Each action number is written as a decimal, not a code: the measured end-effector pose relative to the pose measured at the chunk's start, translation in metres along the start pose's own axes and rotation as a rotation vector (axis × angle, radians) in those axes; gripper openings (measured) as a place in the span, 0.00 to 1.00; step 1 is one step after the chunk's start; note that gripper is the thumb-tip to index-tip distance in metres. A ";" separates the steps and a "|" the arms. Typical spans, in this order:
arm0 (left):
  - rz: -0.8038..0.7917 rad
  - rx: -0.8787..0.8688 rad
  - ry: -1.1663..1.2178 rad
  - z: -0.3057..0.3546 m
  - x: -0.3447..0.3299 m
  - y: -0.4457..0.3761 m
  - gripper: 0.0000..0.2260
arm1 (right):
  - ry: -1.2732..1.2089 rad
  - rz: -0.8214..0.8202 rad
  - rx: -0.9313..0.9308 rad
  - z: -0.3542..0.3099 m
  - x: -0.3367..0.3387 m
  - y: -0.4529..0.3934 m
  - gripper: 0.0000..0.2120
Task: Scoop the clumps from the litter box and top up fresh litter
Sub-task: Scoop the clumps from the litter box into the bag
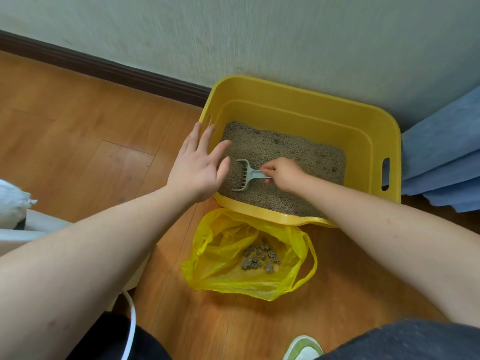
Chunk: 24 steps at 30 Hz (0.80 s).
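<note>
1. right now the right hand is closed around the handle of the scoop, whose slotted head lies in the litter at the near left of the box.
2. the left hand is open, fingers spread, over the left rim of the box; whether it presses on the rim or only hovers i cannot tell.
3. to do this step well, i judge the scoop should be pushed low under the litter, lifted level, and shaken gently over the box so loose grains fall through the slots and only clumps stay.
4. a steadying left hand on the rim would likely keep the box from sliding on the floor.
5. the bag lies open on the floor just near of the box, so the carry is short; keeping the scoop flat on the way should avoid spills.
6. count: one box, against the wall; one scoop; one bag; two hands.
7. clumps in the bag: roughly ten small ones in a loose pile, too bunched to count exactly.
8. a few darker spots show on the far litter, perhaps more clumps; i cannot be sure.
9. no fresh litter supply is clearly visible, so the top-up looks not yet begun.
</note>
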State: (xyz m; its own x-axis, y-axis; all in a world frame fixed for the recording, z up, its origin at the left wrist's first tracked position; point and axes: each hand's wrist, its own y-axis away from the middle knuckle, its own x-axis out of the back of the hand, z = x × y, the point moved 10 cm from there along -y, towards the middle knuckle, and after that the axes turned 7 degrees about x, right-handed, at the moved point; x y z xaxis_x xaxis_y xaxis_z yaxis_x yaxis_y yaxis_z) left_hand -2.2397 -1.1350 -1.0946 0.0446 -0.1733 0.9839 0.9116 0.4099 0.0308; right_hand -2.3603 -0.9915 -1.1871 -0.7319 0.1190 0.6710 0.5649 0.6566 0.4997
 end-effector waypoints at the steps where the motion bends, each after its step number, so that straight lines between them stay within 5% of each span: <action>1: -0.001 0.003 -0.002 0.000 0.000 0.000 0.23 | -0.029 0.005 -0.008 -0.001 -0.002 -0.001 0.14; 10: 0.003 0.006 -0.015 -0.002 -0.001 0.000 0.22 | -0.290 -0.031 -0.059 0.022 -0.022 0.003 0.13; 24: -0.002 0.010 -0.022 -0.002 -0.001 -0.001 0.22 | 0.505 -0.045 0.213 -0.025 0.023 -0.015 0.12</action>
State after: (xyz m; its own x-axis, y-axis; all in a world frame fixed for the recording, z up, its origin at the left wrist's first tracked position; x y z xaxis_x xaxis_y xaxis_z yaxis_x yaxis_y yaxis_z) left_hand -2.2400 -1.1371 -1.0960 0.0336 -0.1541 0.9875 0.9077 0.4183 0.0344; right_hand -2.3761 -1.0171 -1.1661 -0.4503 -0.2501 0.8571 0.4095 0.7952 0.4472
